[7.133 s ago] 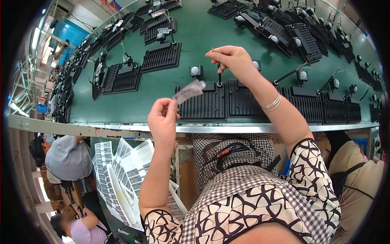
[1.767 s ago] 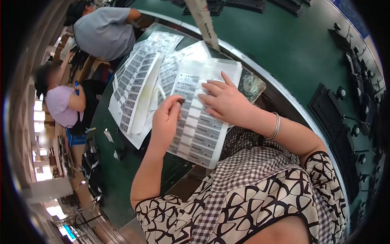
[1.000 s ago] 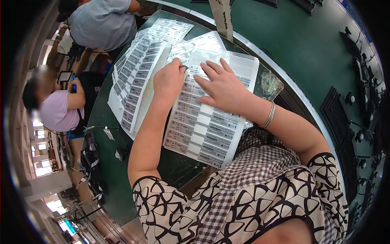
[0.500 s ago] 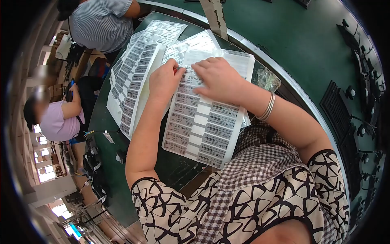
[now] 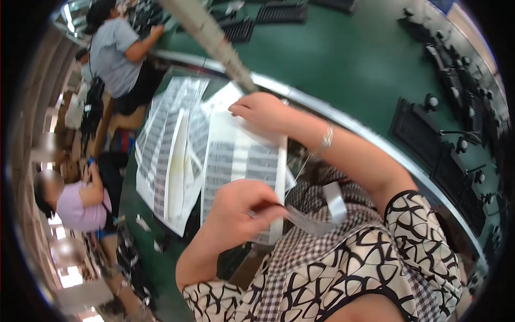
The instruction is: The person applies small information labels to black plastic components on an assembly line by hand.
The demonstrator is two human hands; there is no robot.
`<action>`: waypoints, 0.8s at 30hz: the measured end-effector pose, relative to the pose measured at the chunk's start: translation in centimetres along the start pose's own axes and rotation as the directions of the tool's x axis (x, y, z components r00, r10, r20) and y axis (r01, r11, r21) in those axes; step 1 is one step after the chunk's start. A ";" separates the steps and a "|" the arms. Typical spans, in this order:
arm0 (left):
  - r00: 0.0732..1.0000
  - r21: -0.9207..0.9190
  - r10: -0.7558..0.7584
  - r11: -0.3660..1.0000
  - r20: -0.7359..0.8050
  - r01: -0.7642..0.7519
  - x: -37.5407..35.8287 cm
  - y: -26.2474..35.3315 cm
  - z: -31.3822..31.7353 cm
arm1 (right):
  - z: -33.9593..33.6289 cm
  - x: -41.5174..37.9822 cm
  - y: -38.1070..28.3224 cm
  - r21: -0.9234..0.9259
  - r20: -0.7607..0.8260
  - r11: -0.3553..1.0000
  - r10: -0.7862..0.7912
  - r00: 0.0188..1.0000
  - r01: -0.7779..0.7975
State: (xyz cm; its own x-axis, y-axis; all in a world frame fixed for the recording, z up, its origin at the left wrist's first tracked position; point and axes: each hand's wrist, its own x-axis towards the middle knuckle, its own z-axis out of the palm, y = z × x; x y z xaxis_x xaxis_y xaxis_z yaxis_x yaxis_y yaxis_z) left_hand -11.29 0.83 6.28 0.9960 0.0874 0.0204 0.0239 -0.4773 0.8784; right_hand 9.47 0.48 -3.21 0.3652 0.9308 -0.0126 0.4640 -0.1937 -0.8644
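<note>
Head view: nearest the wearer, the left hand [image 5: 244, 210] was closed in a pinch on a label strip [image 5: 314, 222], which stuck out toward the right over the checked apron [image 5: 363, 212]; strip and fingers were blurred by motion. Farther out, the right hand [image 5: 262, 114] was above the upper part of a label sheet [image 5: 241, 161], its fingers drawn together; contact with the sheet, or anything in its grasp, could not be told. Bangles [image 5: 326, 137] circled that wrist. The sheet lay on a green side table [image 5: 155, 273], with more printed sheets [image 5: 163, 142] overlapping to its left. Beyond stood a pale post [image 5: 214, 40] by the metal-edged green bench [image 5: 332, 64], where black ribbed units [image 5: 413, 123] lay at right. Off left, one person in pink [image 5: 83, 206] sat; another in grey [image 5: 115, 56] reached toward the bench.
</note>
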 end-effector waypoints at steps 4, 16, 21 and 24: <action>0.891 0.013 -0.290 0.949 -0.349 0.314 1.9 -2.0 -0.3 | -5.2 -8.3 4.2 0.713 -0.346 0.699 0.288 0.893 0.051; 0.933 0.512 0.356 0.794 0.045 -0.327 10.0 2.4 7.4 | -4.5 -20.0 7.2 0.996 -0.043 -0.063 0.360 0.932 0.070; 0.932 0.494 0.351 0.796 0.093 -0.349 10.2 2.1 9.2 | -5.2 -21.2 6.9 0.993 -0.011 -0.109 0.367 0.930 0.055; 0.937 0.463 0.336 0.819 0.094 -0.340 9.9 1.8 9.3 | -5.3 -21.6 7.5 0.990 -0.007 -0.131 0.347 0.938 0.055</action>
State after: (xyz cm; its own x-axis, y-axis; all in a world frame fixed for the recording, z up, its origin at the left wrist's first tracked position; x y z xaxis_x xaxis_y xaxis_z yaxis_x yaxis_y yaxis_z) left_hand -0.59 -7.31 3.65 0.9496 -0.1602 0.2695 -0.2787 -0.8252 0.4912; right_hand 9.37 -22.68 -6.76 0.5087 0.8038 -0.3084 -0.8394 0.3835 -0.3853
